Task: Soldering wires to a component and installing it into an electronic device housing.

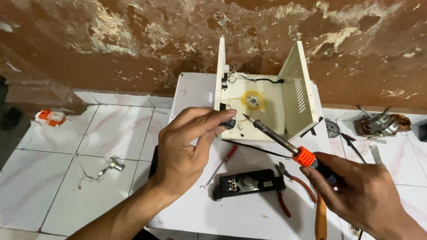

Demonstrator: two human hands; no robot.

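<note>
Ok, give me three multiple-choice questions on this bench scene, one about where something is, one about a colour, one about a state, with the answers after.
1. Where do the pliers lie?
A. inside the open metal case
B. on the white board, right of the black panel
C. on the floor tiles at far left

2. What colour is the collar on the soldering iron?
A. orange
B. blue
C. green

3. What is the left hand doing?
A. lying flat on the board
B. pinching a small black part
C. holding the screwdriver

Answers: 1 B, they rest beside the black panel; 2 A, the collar by the right hand is orange; 3 B, thumb and fingers close on the black part.
</note>
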